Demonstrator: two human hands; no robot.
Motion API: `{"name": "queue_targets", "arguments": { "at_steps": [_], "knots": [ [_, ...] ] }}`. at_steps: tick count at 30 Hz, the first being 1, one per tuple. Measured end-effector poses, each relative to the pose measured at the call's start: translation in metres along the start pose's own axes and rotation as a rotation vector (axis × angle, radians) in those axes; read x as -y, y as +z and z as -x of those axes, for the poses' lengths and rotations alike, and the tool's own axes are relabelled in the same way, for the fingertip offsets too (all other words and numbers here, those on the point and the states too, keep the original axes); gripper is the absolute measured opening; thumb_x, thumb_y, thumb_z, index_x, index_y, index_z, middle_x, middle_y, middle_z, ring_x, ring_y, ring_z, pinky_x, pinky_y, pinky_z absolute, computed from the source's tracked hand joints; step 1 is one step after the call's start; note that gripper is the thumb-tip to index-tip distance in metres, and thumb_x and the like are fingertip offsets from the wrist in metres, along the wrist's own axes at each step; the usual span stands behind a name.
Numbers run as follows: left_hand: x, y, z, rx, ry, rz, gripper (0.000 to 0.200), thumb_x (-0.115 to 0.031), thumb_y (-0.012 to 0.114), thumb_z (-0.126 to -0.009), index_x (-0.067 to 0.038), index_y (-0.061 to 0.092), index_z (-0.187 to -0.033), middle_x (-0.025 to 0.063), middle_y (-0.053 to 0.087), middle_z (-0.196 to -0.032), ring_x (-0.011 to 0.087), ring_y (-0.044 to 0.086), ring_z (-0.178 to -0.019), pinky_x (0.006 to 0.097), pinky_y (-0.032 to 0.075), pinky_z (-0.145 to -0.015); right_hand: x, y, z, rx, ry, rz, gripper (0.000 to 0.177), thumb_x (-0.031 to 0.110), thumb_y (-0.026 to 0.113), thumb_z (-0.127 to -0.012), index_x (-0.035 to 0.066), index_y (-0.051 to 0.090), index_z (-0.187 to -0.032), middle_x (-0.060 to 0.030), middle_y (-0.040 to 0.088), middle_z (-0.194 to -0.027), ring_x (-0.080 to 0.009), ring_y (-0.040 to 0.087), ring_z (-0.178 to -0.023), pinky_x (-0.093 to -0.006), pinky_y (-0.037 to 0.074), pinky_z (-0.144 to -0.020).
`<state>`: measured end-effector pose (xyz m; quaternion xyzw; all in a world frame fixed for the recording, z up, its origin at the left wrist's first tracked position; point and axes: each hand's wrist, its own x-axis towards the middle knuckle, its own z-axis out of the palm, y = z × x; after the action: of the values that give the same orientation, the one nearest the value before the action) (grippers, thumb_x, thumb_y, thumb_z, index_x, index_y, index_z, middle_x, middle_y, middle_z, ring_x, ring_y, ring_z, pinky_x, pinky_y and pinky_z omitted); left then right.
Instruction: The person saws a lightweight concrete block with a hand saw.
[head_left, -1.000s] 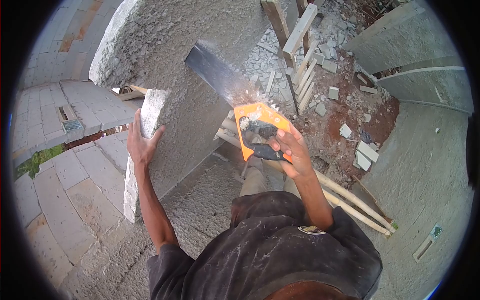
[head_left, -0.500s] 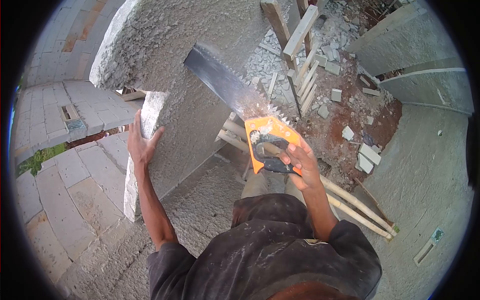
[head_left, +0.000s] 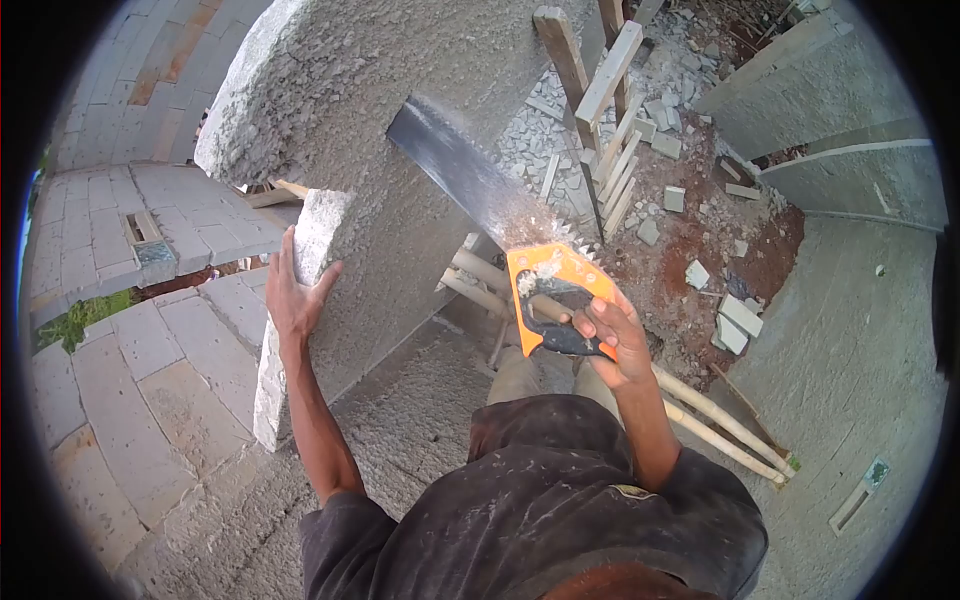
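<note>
An orange and black handle [head_left: 568, 262] is gripped by my right hand [head_left: 612, 338]. From it the grey blade of the saw [head_left: 450, 165] points up and left, its far end against the rough grey wall face [head_left: 370, 130]. Dust and grit coat the blade near the handle. My left hand [head_left: 300, 298] lies with fingers spread on the white broken edge [head_left: 318, 228] of the wall, the thumb on its right side.
Upright timbers [head_left: 565, 60] and a row of short slats stand beyond the saw. Pale block pieces [head_left: 740, 315] and rubble lie on reddish soil. Bamboo poles [head_left: 720, 415] cross below right. Block walls [head_left: 110, 370] rise at left.
The view has shifted slightly, so both hands, the saw and the wall edge appear a little further right. Both hands keep their holds.
</note>
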<state>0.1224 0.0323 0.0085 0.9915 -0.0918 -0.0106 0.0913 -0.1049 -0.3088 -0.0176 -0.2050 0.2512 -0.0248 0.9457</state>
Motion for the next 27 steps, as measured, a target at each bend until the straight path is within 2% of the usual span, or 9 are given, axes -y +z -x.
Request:
{"name": "queue_targets", "arguments": {
  "at_steps": [3,8,12,14,15,17,21,23,27],
  "knots": [
    [-0.001,-0.001,-0.006,-0.006,0.017,-0.010,0.096,-0.054,0.078,-0.068,-0.016,0.038,-0.146,0.0174,0.055,-0.111,0.0360,0.057,-0.102,0.0468,0.046,-0.088,0.012,0.013,-0.003,0.067,0.040,-0.038,0.052,0.011,0.059,-0.091,-0.003,0.042,-0.138,0.0057,0.047,-0.072,-0.0039,0.046,-0.063,-0.0331,0.050,-0.093],
    [0.001,-0.003,-0.005,-0.034,0.043,-0.035,0.096,-0.054,0.078,-0.068,-0.016,0.038,-0.146,0.0175,0.055,-0.111,0.0358,0.057,-0.102,0.0470,0.046,-0.088,-0.034,0.077,-0.138,0.217,-0.038,-0.002,0.049,0.010,0.058,-0.092,-0.003,0.043,-0.137,0.0064,0.039,-0.066,-0.0050,0.047,-0.063,-0.0380,0.050,-0.094],
    [0.004,-0.004,-0.004,-0.022,0.052,0.002,0.096,-0.055,0.078,-0.068,-0.015,0.038,-0.146,0.0172,0.055,-0.112,0.0355,0.057,-0.103,0.0469,0.046,-0.089,-0.030,0.031,-0.056,0.098,-0.044,-0.024,0.051,0.012,0.059,-0.091,-0.004,0.043,-0.137,-0.0038,0.064,-0.097,-0.0047,0.047,-0.063,-0.0339,0.051,-0.092],
    [0.003,-0.001,-0.003,-0.005,0.040,-0.007,0.097,-0.054,0.078,-0.067,-0.015,0.038,-0.146,0.0175,0.055,-0.113,0.0355,0.057,-0.103,0.0467,0.046,-0.089,-0.026,-0.003,0.012,-0.022,-0.014,0.019,0.052,0.011,0.057,-0.091,-0.003,0.042,-0.138,-0.0097,0.062,-0.119,-0.0044,0.047,-0.063,-0.0323,0.052,-0.088],
    [0.003,0.000,-0.001,0.006,0.039,-0.004,0.097,-0.054,0.078,-0.067,-0.015,0.038,-0.146,0.0175,0.055,-0.113,0.0355,0.057,-0.103,0.0467,0.046,-0.089,-0.021,0.004,0.014,-0.033,-0.012,0.020,0.052,0.011,0.057,-0.091,-0.003,0.042,-0.138,-0.0097,0.062,-0.119,-0.0044,0.047,-0.063,-0.0323,0.052,-0.088],
    [0.002,-0.001,-0.001,0.012,0.011,-0.029,0.096,-0.054,0.078,-0.067,-0.015,0.039,-0.146,0.0176,0.055,-0.113,0.0352,0.057,-0.103,0.0468,0.045,-0.089,-0.006,0.022,0.007,-0.024,0.017,0.004,0.047,0.006,0.053,-0.093,-0.005,0.040,-0.137,0.0074,0.041,-0.060,-0.0034,0.048,-0.063,-0.0347,0.048,-0.094],
    [-0.002,-0.005,-0.001,-0.009,0.011,-0.019,0.096,-0.054,0.078,-0.067,-0.014,0.038,-0.146,0.0174,0.056,-0.111,0.0348,0.057,-0.103,0.0464,0.046,-0.088,-0.037,0.082,-0.134,0.215,-0.020,-0.045,0.038,0.010,0.062,-0.091,0.000,0.048,-0.124,0.0078,0.032,-0.056,-0.0078,0.049,-0.064,-0.0392,0.049,-0.097],
    [-0.002,-0.005,-0.001,0.029,-0.010,-0.014,0.097,-0.054,0.078,-0.067,-0.015,0.038,-0.146,0.0172,0.056,-0.110,0.0343,0.057,-0.101,0.0462,0.046,-0.087,-0.039,0.078,-0.134,0.210,-0.032,-0.054,0.044,0.012,0.063,-0.091,-0.001,0.046,-0.130,0.0081,0.032,-0.056,-0.0076,0.049,-0.064,-0.0393,0.049,-0.097],
    [0.000,0.000,0.001,-0.013,0.048,0.018,0.097,-0.054,0.078,-0.067,-0.015,0.038,-0.146,0.0172,0.056,-0.110,0.0341,0.057,-0.100,0.0463,0.046,-0.086,-0.028,0.024,-0.030,0.049,-0.052,-0.050,0.050,0.009,0.056,-0.092,-0.003,0.042,-0.138,0.0035,0.053,-0.077,-0.0044,0.045,-0.063,-0.0358,0.050,-0.093]
  ]
}}
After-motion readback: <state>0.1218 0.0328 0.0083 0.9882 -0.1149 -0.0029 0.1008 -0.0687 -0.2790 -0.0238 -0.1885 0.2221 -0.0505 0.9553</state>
